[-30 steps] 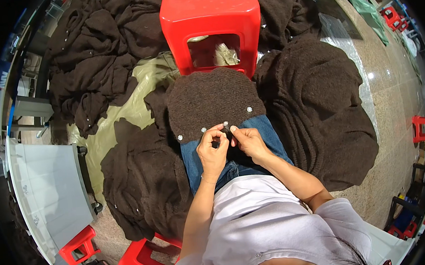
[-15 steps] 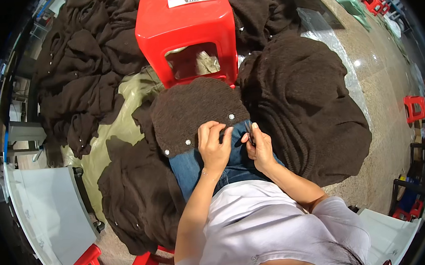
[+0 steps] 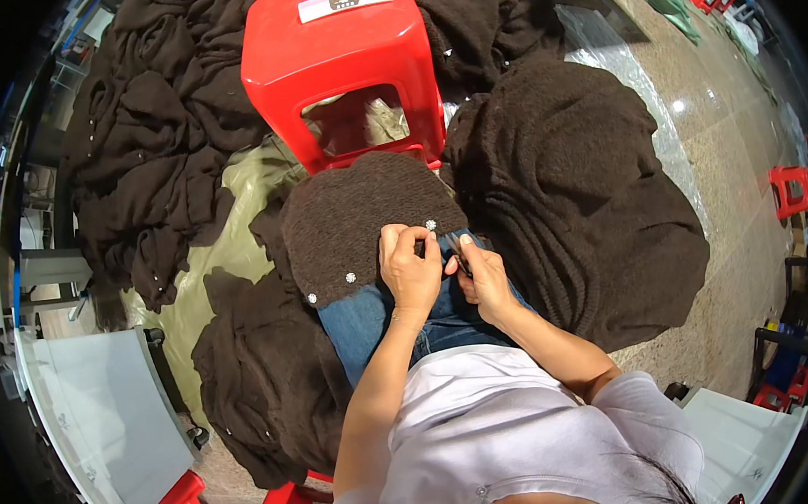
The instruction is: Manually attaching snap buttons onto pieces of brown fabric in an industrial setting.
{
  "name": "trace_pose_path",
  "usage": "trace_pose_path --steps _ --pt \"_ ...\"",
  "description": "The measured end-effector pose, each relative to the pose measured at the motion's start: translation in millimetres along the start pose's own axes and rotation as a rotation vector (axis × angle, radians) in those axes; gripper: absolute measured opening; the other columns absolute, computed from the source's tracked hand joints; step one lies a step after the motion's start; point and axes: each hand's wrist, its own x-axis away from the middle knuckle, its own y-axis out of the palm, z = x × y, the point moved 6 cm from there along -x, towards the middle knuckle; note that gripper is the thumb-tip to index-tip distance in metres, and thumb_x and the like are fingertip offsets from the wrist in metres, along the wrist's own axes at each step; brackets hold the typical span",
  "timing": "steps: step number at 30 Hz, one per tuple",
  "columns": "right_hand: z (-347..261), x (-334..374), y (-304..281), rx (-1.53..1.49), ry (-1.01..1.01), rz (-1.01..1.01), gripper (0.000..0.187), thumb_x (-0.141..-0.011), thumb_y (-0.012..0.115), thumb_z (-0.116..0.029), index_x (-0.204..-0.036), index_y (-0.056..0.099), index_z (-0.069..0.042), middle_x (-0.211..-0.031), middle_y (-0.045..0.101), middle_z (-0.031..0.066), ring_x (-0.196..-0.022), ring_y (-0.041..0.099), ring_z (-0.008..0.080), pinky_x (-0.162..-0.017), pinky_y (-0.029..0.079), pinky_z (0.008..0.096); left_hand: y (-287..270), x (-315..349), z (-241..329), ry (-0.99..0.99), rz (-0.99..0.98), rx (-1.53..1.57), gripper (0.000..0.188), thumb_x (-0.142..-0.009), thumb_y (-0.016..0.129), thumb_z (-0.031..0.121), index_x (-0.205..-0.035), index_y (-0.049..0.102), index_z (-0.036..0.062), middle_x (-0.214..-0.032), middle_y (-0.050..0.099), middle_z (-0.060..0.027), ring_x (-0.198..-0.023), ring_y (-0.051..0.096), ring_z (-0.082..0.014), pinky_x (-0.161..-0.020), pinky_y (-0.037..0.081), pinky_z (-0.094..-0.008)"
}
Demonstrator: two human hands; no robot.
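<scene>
A dark brown knit garment piece (image 3: 358, 204) lies across my lap over blue jeans, with sparkly round buttons (image 3: 351, 278) along its near edge. My left hand (image 3: 410, 275) is closed in a pinch on that edge, just beside the rightmost button (image 3: 431, 225). Small dark thread snips (image 3: 460, 254) are gripped in my right hand (image 3: 487, 285), blades pointing up and left toward the left fingertips. Any thread between the hands is too fine to make out.
A red plastic stool (image 3: 334, 51) stands just beyond my knees. Heaps of brown knitwear (image 3: 574, 203) lie to the right, left and behind the stool, partly on yellowish plastic sheeting (image 3: 239, 240). White panels (image 3: 99, 386) and small red stools (image 3: 791, 191) stand farther out.
My right hand with the snips has moved left, closer to my left hand and the rightmost button. My left hand keeps its pinch. The whole view has shifted slightly.
</scene>
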Motion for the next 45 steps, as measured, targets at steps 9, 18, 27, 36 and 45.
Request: trace_pose_path --steps 9,18,27,36,45 --pt "-14.3 -14.6 7.5 0.322 0.048 -0.100 0.055 -0.098 0.050 -0.051 -0.070 0.061 -0.006 -0.046 0.032 -0.0077 -0.037 0.021 0.0035 -0.037 0.014 0.0231 -5.3 3.2 -23.7 -0.203 -0.105 0.409 0.004 -0.083 0.069 -0.001 -0.087 0.067 0.0006 -0.090 0.061 -0.0015 -0.072 0.052 -0.0060 -0.064 0.043 -0.0206" --pt "-22.3 -14.2 14.1 0.364 0.007 -0.158 0.054 -0.098 0.053 -0.049 -0.066 0.061 -0.006 -0.045 0.034 -0.0084 -0.037 0.022 0.0026 -0.038 0.014 0.0228 -3.4 6.9 -34.5 -0.394 -0.183 0.674 0.002 -0.091 0.064 0.001 -0.089 0.064 0.0008 -0.097 0.067 -0.0030 -0.078 0.056 -0.0050 -0.072 0.046 -0.0203" --pt "-22.7 -18.6 16.4 0.412 -0.011 -0.146 0.054 -0.098 0.053 -0.046 -0.065 0.062 -0.005 -0.045 0.035 -0.0082 -0.036 0.024 0.0026 -0.037 0.015 0.0228 -4.2 8.0 -29.3 -0.350 -0.218 0.693 0.001 -0.091 0.064 0.001 -0.090 0.063 0.0014 -0.101 0.067 -0.0053 -0.084 0.057 -0.0069 -0.078 0.047 -0.0227" --pt "-19.9 -20.7 23.9 0.438 -0.095 -0.129 0.051 -0.096 0.058 -0.042 -0.061 0.063 -0.005 -0.048 0.043 -0.0050 -0.043 0.032 0.0041 -0.043 0.021 0.0245 -19.1 9.7 -30.0 -0.270 -0.225 0.649 0.003 -0.091 0.063 0.001 -0.087 0.063 0.0012 -0.105 0.068 -0.0048 -0.085 0.057 -0.0075 -0.077 0.047 -0.0240" --pt "-59.3 0.6 20.1 0.541 -0.612 0.066 0.038 -0.097 0.061 -0.035 -0.076 0.061 -0.004 -0.059 0.048 -0.0042 -0.057 0.044 0.0031 -0.053 0.033 0.0195 -167.7 -7.5 -142.9 -0.216 0.322 -0.327 0.040 -0.080 0.066 -0.001 -0.119 0.059 0.0037 -0.121 0.060 -0.0131 -0.110 0.053 -0.0326 -0.093 0.042 -0.0423"
